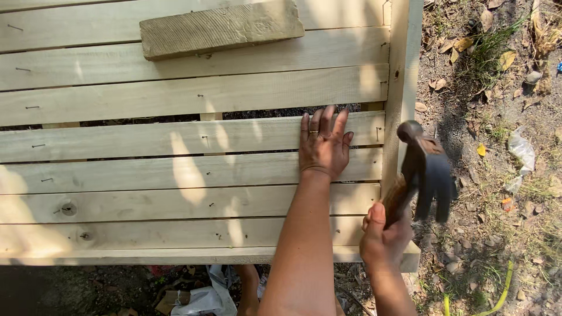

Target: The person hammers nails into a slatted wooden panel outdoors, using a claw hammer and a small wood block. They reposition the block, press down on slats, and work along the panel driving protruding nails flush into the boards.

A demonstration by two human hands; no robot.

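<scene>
My left hand [324, 145] lies flat, fingers spread, on a pale wooden slat [175, 137] of a slatted panel, close to its right end. My right hand [383, 234] grips the wooden handle of a dark claw hammer [426, 167], whose head is raised beside the upright side board [401, 88] at the panel's right edge. The hammer head is slightly blurred. Small nails stick out of the slats along the left side and near the middle.
A loose weathered wood block [221, 28] rests on the upper slats. Bare ground with dry leaves, grass and a scrap of clear plastic [521, 149] lies to the right. Crumpled paper and debris [202, 295] sit below the panel's near edge.
</scene>
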